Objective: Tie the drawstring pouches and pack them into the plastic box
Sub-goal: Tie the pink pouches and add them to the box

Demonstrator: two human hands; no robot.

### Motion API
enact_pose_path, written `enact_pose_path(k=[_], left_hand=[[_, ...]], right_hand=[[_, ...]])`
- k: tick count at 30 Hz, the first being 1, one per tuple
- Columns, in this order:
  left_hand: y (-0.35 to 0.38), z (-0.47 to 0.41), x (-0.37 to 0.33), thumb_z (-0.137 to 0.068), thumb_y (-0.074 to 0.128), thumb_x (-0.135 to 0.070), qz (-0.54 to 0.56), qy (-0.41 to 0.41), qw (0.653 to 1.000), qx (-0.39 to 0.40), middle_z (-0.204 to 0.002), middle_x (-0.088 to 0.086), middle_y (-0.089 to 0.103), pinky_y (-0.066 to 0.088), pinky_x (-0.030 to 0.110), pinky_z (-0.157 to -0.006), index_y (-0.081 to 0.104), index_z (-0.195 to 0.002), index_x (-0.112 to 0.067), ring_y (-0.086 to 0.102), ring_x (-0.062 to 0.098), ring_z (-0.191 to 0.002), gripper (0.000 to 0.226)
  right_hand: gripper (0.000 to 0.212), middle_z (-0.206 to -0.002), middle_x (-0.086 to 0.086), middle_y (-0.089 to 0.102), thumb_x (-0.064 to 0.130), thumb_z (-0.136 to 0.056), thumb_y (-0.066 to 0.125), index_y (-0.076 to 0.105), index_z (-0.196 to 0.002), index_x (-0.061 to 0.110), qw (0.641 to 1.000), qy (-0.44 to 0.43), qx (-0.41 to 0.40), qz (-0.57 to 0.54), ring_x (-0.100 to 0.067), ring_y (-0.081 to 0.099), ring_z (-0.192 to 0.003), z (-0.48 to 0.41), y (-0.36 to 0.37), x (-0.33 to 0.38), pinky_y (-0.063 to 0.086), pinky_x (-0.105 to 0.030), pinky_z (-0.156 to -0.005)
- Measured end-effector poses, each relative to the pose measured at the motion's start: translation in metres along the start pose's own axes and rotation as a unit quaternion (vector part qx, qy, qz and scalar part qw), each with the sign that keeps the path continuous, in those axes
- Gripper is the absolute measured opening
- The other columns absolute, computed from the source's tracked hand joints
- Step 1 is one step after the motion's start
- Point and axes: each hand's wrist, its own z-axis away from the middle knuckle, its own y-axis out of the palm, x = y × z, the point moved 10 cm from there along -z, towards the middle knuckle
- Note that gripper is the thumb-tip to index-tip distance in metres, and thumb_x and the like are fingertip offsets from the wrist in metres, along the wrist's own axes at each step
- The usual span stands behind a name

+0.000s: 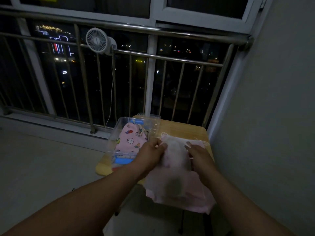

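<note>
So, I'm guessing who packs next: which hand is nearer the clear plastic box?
Left. The left hand sits at the right edge of the plastic box, gripping the pale pouch; the right hand grips the pouch's other side, farther right, away from the box.

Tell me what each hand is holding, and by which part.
Both hold one pale pink pouch near its top opening: the left hand grips its left side, the right hand its right side. Blur hides the finer grip.
</note>
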Motion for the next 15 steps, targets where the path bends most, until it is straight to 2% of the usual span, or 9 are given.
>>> enact_pose_path(k=[2, 3, 5, 7, 8, 10, 13, 15], left_hand=[[-0.022, -0.003, -0.002, -0.106, 0.049, -0.039, 0.012, 0.007, 0.999, -0.047, -0.1, 0.012, 0.071, 0.059, 0.044, -0.083, 0.065, -0.104, -0.016, 0.069, 0.027, -0.093, 0.028], [-0.034, -0.007, -0.001, -0.106, 0.05, -0.038, 0.016, 0.005, 0.997, -0.07, -0.099, 0.012, 0.07, 0.058, 0.044, -0.08, 0.065, -0.102, -0.016, 0.067, 0.027, -0.092, 0.028], [-0.054, -0.017, 0.004, -0.104, 0.053, -0.039, 0.023, -0.007, 0.995, -0.099, -0.095, 0.011, 0.07, 0.057, 0.043, -0.077, 0.065, -0.095, -0.018, 0.066, 0.026, -0.09, 0.026], [-0.072, -0.026, 0.01, -0.103, 0.056, -0.041, 0.046, -0.019, 0.993, -0.111, -0.092, 0.01, 0.07, 0.054, 0.039, -0.076, 0.063, -0.085, -0.018, 0.065, 0.025, -0.089, 0.03], [-0.078, -0.03, 0.012, -0.102, 0.057, -0.042, 0.047, -0.024, 0.993, -0.108, -0.093, 0.01, 0.07, 0.053, 0.038, -0.078, 0.063, -0.084, -0.018, 0.065, 0.025, -0.089, 0.031], [-0.1, -0.039, 0.018, -0.102, 0.057, -0.038, 0.009, -0.027, 0.994, -0.107, -0.097, 0.006, 0.072, 0.056, 0.037, -0.077, 0.068, -0.093, -0.019, 0.068, 0.022, -0.09, 0.024], [-0.147, -0.057, 0.023, -0.1, 0.056, -0.027, -0.07, -0.016, 0.984, -0.165, -0.097, 0.003, 0.07, 0.054, 0.033, -0.065, 0.066, -0.104, -0.024, 0.069, 0.021, -0.086, 0.011], [-0.171, -0.074, 0.026, -0.098, 0.057, -0.024, -0.129, -0.016, 0.973, -0.192, -0.097, 0.004, 0.068, 0.055, 0.036, -0.071, 0.063, -0.105, -0.022, 0.067, 0.024, -0.089, 0.01]], right_hand=[[0.033, -0.118, -0.013, 0.07, 0.041, -0.098, 0.065, 0.067, -0.119, 0.015, 0.997, 0.011, 0.068, 0.018, -0.028, 0.067, -0.104, 0.002, 0.02, -0.01, 0.057, -0.047, -0.094], [0.031, -0.118, -0.014, 0.07, 0.034, -0.1, 0.064, 0.067, -0.12, 0.011, 0.995, -0.005, 0.092, 0.035, -0.029, 0.067, -0.106, 0.005, 0.03, -0.006, 0.058, -0.045, -0.092], [0.021, -0.099, -0.009, 0.073, 0.026, -0.103, 0.059, 0.071, -0.104, 0.009, 0.992, -0.032, 0.114, 0.048, -0.025, 0.069, -0.092, 0.008, 0.046, 0.009, 0.058, -0.038, -0.075], [0.024, -0.089, -0.012, 0.073, 0.026, -0.103, 0.061, 0.071, -0.093, 0.007, 0.994, -0.042, 0.091, 0.04, -0.025, 0.07, -0.083, -0.005, 0.059, 0.023, 0.057, -0.04, -0.068], [0.024, -0.09, -0.016, 0.073, 0.026, -0.102, 0.062, 0.07, -0.091, 0.006, 0.996, -0.038, 0.075, 0.026, -0.029, 0.07, -0.084, -0.014, 0.065, 0.028, 0.059, -0.045, -0.071], [0.025, -0.09, -0.016, 0.072, 0.027, -0.101, 0.062, 0.068, -0.084, 0.01, 0.998, -0.026, 0.055, 0.009, -0.034, 0.07, -0.088, -0.035, 0.086, 0.039, 0.06, -0.052, -0.08], [0.025, -0.084, -0.012, 0.071, 0.025, -0.102, 0.062, 0.066, -0.081, 0.013, 0.998, -0.009, 0.061, 0.017, -0.032, 0.071, -0.082, -0.062, 0.126, 0.048, 0.061, -0.049, -0.077], [0.028, -0.079, -0.015, 0.069, 0.025, -0.1, 0.063, 0.066, -0.076, 0.011, 0.997, -0.033, 0.054, 0.05, -0.036, 0.07, -0.077, -0.078, 0.145, 0.056, 0.061, -0.051, -0.074]])
